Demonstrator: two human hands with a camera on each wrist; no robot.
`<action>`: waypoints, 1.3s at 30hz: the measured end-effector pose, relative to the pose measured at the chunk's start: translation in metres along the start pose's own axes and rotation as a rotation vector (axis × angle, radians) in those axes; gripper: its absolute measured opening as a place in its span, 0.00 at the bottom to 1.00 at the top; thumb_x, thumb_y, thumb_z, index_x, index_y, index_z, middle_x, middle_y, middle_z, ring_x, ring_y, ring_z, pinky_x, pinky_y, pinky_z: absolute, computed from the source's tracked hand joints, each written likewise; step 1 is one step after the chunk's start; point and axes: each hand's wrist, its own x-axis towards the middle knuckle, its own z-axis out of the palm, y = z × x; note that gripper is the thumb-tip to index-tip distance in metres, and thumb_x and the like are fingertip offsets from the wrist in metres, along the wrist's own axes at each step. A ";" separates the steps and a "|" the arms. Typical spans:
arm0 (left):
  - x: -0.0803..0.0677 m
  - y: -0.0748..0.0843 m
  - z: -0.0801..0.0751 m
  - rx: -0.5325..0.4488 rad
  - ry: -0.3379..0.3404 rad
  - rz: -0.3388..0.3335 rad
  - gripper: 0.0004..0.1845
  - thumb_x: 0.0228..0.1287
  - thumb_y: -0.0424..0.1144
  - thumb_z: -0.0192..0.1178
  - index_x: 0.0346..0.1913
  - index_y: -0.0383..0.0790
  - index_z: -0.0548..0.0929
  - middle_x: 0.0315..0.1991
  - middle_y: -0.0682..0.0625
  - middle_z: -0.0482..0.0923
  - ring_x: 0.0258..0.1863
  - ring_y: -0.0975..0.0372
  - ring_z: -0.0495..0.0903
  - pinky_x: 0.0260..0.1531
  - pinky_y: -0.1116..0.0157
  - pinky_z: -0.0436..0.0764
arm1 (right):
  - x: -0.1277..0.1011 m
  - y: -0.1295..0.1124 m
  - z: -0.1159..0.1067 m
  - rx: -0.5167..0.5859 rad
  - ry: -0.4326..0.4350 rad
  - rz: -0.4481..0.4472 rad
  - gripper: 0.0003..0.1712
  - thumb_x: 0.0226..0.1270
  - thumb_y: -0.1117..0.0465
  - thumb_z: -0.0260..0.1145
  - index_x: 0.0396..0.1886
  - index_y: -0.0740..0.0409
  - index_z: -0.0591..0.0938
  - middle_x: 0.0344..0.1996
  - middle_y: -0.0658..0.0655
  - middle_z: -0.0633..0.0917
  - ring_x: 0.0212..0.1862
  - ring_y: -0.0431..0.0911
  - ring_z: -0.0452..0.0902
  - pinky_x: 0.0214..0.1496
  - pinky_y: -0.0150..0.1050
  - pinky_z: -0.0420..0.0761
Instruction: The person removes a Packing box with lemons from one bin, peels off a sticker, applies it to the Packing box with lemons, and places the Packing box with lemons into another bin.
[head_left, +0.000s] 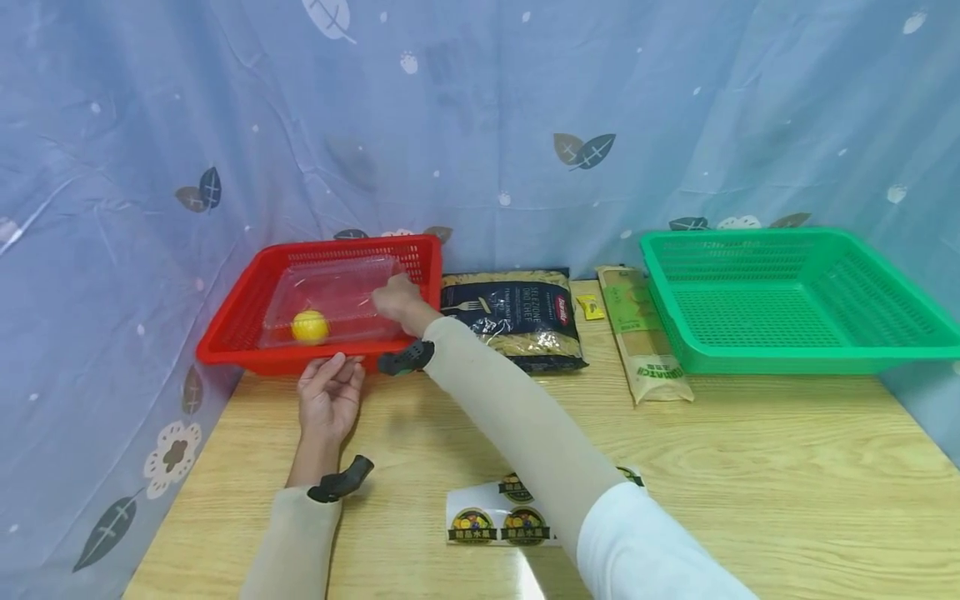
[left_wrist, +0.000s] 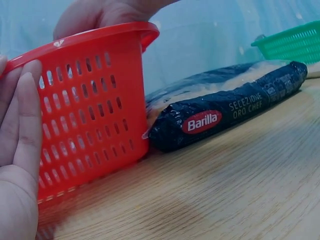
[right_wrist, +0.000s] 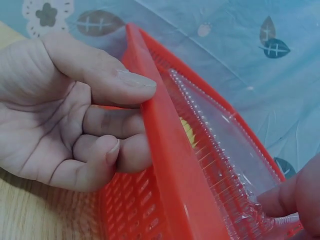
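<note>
A red plastic basket [head_left: 322,358] stands at the left of the table. My left hand [head_left: 330,402] grips its front rim, thumb on the rim and fingers curled beneath, as the right wrist view shows. Inside the basket lies a clear plastic container [head_left: 341,292], somewhat tilted. My right hand [head_left: 401,302] reaches over the basket and pinches the container's right edge; part of that grip is hidden. A yellow ball [head_left: 310,327] sits at the front left of the basket. Whether it is in the container or beside it, I cannot tell.
Right of the basket lies a Barilla pasta bag [head_left: 517,312]. Beyond it are a small yellow packet [head_left: 590,307] and a long pack [head_left: 641,333] leaning by the green basket [head_left: 787,365]. A sticker sheet [head_left: 487,527] lies partly under my right arm. A blue curtain [head_left: 495,125] hangs behind.
</note>
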 end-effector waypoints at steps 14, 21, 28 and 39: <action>0.000 -0.001 0.000 -0.017 0.054 0.001 0.11 0.70 0.20 0.55 0.31 0.29 0.83 0.31 0.35 0.87 0.30 0.48 0.89 0.34 0.57 0.89 | -0.011 0.001 0.000 0.062 0.017 -0.059 0.26 0.71 0.58 0.62 0.65 0.57 0.66 0.49 0.56 0.70 0.45 0.48 0.74 0.44 0.44 0.84; -0.002 -0.001 0.002 -0.070 0.089 0.009 0.13 0.69 0.18 0.54 0.27 0.30 0.81 0.28 0.37 0.86 0.29 0.49 0.89 0.36 0.53 0.89 | -0.020 -0.001 0.000 0.166 0.019 -0.082 0.35 0.74 0.58 0.61 0.75 0.55 0.58 0.58 0.59 0.66 0.33 0.49 0.81 0.32 0.41 0.88; -0.002 0.000 0.005 -0.095 0.160 0.020 0.10 0.65 0.20 0.62 0.27 0.32 0.79 0.28 0.40 0.85 0.28 0.51 0.88 0.36 0.54 0.88 | -0.025 -0.007 -0.003 0.197 0.072 -0.137 0.34 0.74 0.58 0.62 0.74 0.52 0.58 0.55 0.57 0.69 0.27 0.50 0.84 0.30 0.38 0.87; -0.002 0.001 0.005 -0.101 0.170 0.002 0.10 0.65 0.21 0.62 0.27 0.33 0.78 0.28 0.40 0.84 0.28 0.52 0.88 0.35 0.55 0.88 | -0.027 -0.004 -0.037 0.414 -0.012 -0.152 0.36 0.77 0.59 0.55 0.79 0.57 0.53 0.64 0.58 0.71 0.27 0.48 0.82 0.38 0.46 0.88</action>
